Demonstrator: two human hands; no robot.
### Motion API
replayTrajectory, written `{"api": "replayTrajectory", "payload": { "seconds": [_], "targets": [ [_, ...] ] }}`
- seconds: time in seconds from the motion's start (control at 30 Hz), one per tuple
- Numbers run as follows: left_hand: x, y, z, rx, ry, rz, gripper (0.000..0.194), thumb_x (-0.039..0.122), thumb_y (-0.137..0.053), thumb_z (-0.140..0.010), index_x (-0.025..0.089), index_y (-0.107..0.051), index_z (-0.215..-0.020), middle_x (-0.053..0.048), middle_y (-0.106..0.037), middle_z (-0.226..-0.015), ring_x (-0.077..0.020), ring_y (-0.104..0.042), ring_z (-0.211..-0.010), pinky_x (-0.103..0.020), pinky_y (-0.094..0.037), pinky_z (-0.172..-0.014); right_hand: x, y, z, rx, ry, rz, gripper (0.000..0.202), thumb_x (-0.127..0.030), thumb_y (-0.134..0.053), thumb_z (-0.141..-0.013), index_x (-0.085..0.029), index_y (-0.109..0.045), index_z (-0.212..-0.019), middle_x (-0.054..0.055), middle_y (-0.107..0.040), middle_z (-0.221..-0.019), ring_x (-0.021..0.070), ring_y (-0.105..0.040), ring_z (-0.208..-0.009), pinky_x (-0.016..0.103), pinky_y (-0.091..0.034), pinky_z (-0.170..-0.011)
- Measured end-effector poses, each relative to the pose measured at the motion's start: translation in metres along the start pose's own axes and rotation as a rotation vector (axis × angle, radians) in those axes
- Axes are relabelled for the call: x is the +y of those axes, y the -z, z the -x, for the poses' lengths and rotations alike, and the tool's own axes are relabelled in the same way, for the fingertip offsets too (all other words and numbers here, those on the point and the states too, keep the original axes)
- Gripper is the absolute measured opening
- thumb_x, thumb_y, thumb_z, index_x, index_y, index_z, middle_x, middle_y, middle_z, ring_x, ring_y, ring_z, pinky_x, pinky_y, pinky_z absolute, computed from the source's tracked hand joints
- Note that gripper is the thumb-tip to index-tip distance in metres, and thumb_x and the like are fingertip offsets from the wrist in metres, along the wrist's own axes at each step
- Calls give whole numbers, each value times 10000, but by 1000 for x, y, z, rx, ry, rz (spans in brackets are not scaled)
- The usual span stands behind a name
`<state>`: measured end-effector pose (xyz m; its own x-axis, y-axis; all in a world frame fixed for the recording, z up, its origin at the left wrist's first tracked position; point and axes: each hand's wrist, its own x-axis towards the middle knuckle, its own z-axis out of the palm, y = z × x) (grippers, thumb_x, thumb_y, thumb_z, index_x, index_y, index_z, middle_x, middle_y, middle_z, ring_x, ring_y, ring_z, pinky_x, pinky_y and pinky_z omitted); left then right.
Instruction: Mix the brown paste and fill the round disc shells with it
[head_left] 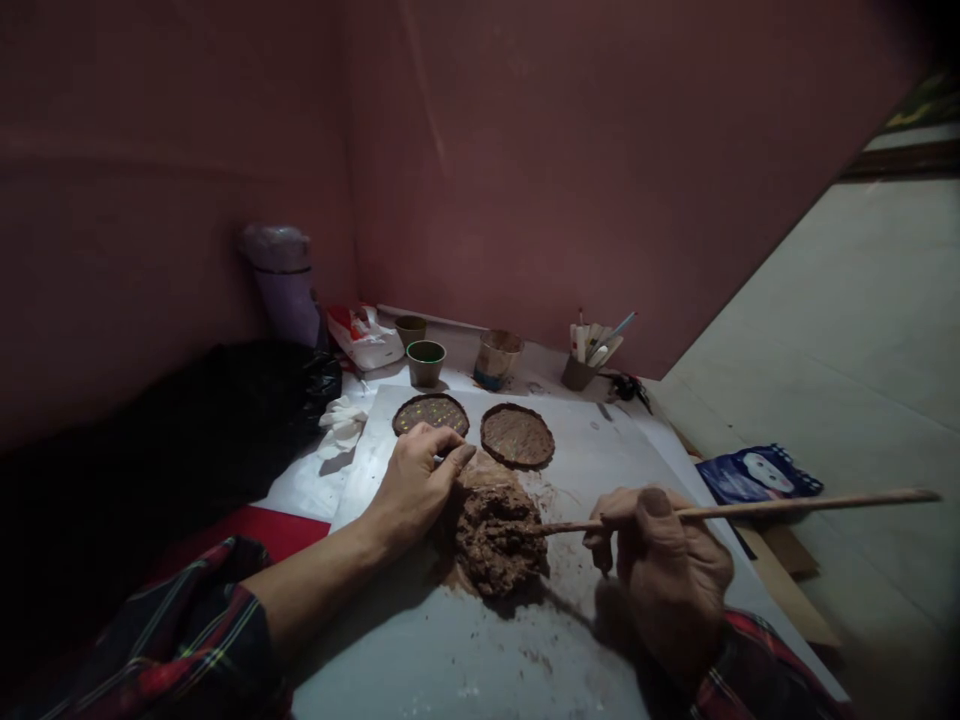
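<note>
A lumpy brown, clay-like mass (499, 540) sits on the white board (390, 650) in front of me. My right hand (667, 570) is closed round a long wooden stick (810, 505), whose far end touches the right side of the mass. At the upper left edge of the mass, my left hand (424, 480) has its thumb and fingers drawn together in a pinch. Whatever is between them, if anything, I cannot make out. Just beyond are two round brown discs with raised rims: a speckled disc (429, 408), partly behind my left hand, and a plainer disc (517, 435).
Along the back stand a green-rimmed cup (426, 365), another cup (410, 328), a brown-stained container (497, 360) and a cup of brushes and sticks (581, 372). Crumpled tissue (343, 425) and a black plastic bag (247, 400) lie left. A blue packet (757, 473) is at right.
</note>
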<state>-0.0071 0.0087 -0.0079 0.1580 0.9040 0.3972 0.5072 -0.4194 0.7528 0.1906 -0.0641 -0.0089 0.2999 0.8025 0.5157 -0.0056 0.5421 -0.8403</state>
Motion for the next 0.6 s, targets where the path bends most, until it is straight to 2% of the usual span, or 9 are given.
{"api": "replayTrajectory", "payload": {
  "seconds": [0.13,0.2,0.33,0.4,0.5,0.6],
  "targets": [
    [0,1,1,-9,4,-17,204,266,-525,-843,186,-612,-677,-30,-585,-703,-183,-515,-737,-342,-391,-714,-1,-6,2,-161,-70,58,288,-314,-506,-905,-168,-642,-698,5,-560,-569,118,-538,-472,224,-434,-394],
    [0,1,1,-9,1,-20,210,264,-523,-848,187,-609,-673,-29,-588,-704,-183,-520,-740,-339,-394,-716,-2,-7,2,-198,-100,131,311,-326,-513,-901,-167,-635,-663,1,-539,-550,113,-524,-473,218,-426,-402],
    [-1,2,1,-7,10,-28,200,259,-529,-848,186,-618,-684,-29,-584,-710,-181,-520,-741,-333,-394,-717,-2,-3,1,-71,-60,105,335,-320,-503,-906,-162,-621,-635,6,-533,-543,113,-508,-460,219,-396,-378],
    [0,1,1,-11,12,-28,198,262,-531,-848,184,-622,-690,-28,-584,-710,-180,-517,-741,-332,-391,-715,-1,-1,1,-60,-33,50,326,-300,-480,-919,-166,-623,-658,6,-545,-560,113,-514,-461,225,-395,-380],
    [0,1,1,-20,5,-26,211,266,-526,-850,180,-617,-680,-25,-588,-703,-178,-514,-740,-329,-386,-711,-1,-1,4,-162,-49,52,318,-291,-453,-934,-174,-621,-690,1,-548,-580,114,-521,-496,236,-426,-443],
    [0,1,1,-20,1,-35,220,270,-525,-850,177,-610,-670,-25,-586,-695,-180,-509,-738,-330,-382,-711,0,-2,5,-284,-112,157,332,-301,-471,-928,-172,-608,-655,-4,-524,-568,109,-514,-526,228,-426,-478]
  ]
}}
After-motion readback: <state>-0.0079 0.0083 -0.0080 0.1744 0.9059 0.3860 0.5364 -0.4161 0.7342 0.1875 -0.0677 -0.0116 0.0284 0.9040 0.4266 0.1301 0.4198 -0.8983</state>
